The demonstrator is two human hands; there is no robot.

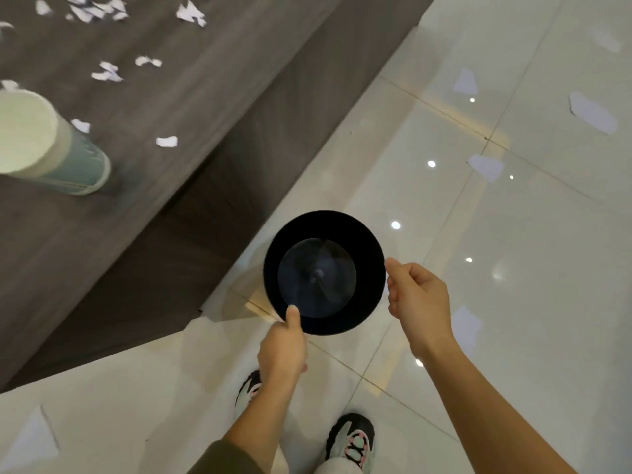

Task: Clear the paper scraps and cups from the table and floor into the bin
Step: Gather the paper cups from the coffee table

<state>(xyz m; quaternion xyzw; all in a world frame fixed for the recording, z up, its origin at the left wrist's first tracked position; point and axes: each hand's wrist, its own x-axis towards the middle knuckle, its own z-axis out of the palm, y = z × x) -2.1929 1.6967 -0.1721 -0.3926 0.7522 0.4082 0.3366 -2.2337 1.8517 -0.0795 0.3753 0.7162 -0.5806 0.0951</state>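
Black round plastic bin [325, 224] beside the grey wooden table's [205, 80] edge: left hand [284, 348] pinches its near rim, right hand [420, 299] pinches its right rim.

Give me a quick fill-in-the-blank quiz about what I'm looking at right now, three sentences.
1. The left hand and the right hand grip the black bin by its ____.
2. The paper cup sits on the ____.
3. Some paper scraps lie on the white tiled ____.
Missing words: rim; table; floor.
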